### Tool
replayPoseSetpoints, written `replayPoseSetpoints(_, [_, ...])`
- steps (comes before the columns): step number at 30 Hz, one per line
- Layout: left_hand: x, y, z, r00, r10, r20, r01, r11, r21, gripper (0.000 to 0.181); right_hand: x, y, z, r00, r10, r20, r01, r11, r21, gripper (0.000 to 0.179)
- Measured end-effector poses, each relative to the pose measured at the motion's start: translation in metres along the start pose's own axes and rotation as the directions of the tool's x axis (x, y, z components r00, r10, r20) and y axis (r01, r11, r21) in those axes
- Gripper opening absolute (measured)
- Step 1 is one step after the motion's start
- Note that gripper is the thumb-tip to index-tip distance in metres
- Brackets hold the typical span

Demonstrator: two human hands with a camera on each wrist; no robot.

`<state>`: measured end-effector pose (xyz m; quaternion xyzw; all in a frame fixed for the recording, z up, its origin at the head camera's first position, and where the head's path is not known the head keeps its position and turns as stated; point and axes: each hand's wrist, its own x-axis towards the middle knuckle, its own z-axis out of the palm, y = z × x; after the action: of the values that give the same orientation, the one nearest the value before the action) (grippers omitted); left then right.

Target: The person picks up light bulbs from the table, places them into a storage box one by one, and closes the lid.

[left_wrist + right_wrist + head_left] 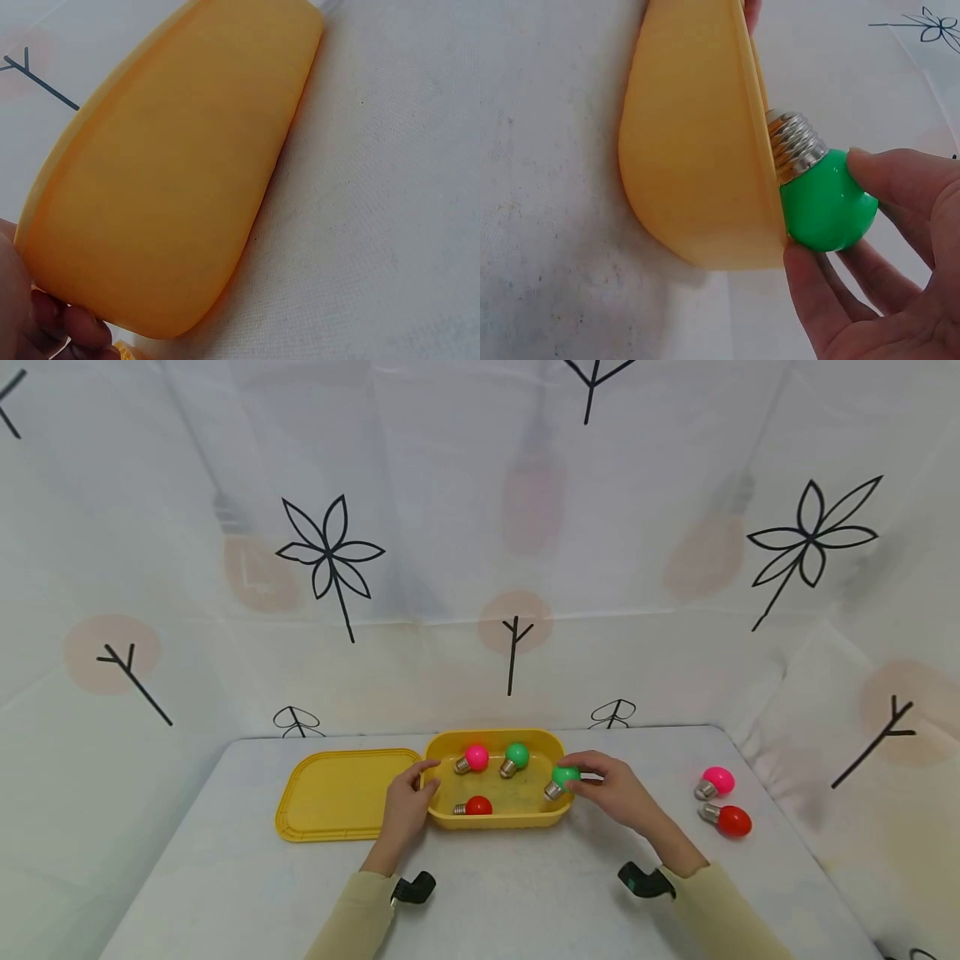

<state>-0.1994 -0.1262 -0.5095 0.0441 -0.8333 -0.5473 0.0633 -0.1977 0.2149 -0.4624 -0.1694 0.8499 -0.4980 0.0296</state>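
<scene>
My right hand (617, 789) pinches a green light bulb (831, 202) by its round end. The bulb's metal screw base (796, 146) points toward the inside of the yellow box (495, 821), at its right rim. At the box's left end, my left hand (407, 806) grips the rim, with fingers (84, 327) against the outer wall. Inside the box lie a pink bulb (476, 757), another green bulb (517, 754) and a red bulb (478, 806), apart from one another.
A flat yellow lid (345, 795) lies on the white table (517, 902) to the left of the box. On the right side of the table are a second pink bulb (718, 780) and a second red bulb (734, 822). A patterned cloth (450, 568) hangs behind.
</scene>
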Motion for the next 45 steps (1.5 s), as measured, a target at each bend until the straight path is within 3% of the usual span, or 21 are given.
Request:
replayPoseSetpoints(11, [-0.001, 0.001, 0.0, 1.0, 0.002, -0.002, -0.002, 1.0, 0.003, 0.028, 0.003, -0.005, 0.004, 1.0, -0.015, -0.004, 0.015, 1.0, -0.022, 0.03])
replayPoseSetpoints(26, [-0.001, 0.0, -0.001, 1.0, 0.012, -0.005, -0.012, 1.0, -0.01, 0.028, 0.012, -0.008, 0.006, 0.999, -0.029, 0.031, 0.028, 0.999, 0.019, 0.03])
replayPoseSetpoints(32, [-0.001, 0.001, -0.001, 1.0, 0.001, -0.003, -0.001, 1.0, -0.008, 0.028, 0.02, -0.01, 0.009, 0.998, -0.051, 0.044, 0.052, 0.998, -0.021, 0.027])
replayPoseSetpoints(45, [0.0, 0.002, -0.001, 1.0, -0.008, 0.005, 0.008, 1.0, -0.003, 0.028, 0.038, -0.011, 0.009, 0.995, 0.022, 0.099, -0.016, 0.998, -0.058, 0.028])
